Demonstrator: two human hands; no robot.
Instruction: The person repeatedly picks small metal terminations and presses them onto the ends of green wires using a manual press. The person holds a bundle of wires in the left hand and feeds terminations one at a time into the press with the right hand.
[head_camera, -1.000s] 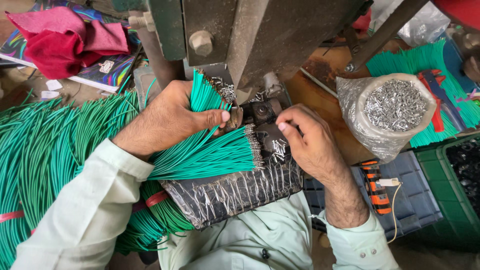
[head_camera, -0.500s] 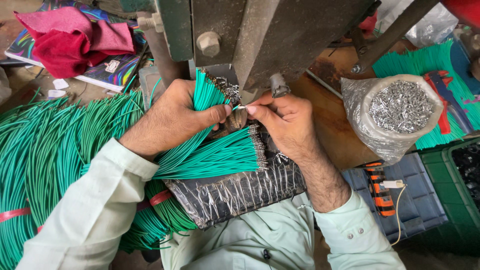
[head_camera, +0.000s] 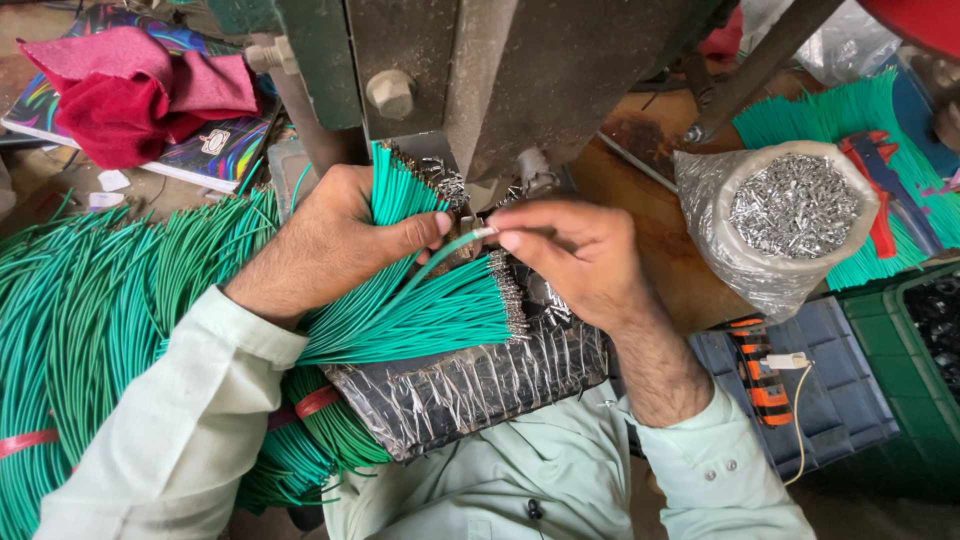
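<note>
Green single wire (head_camera: 440, 252) pinched at its metal-tipped end by right hand (head_camera: 580, 262), just under grey press machine (head_camera: 480, 80). Left hand (head_camera: 330, 240) clamped around fanned wire bundle (head_camera: 420, 310) on foil-wrapped pad (head_camera: 470, 385). Best to keep bundle fan steady, feed tip straight, fingertips out from under press. Bag of metal terminals (head_camera: 790, 215) off right.
</note>
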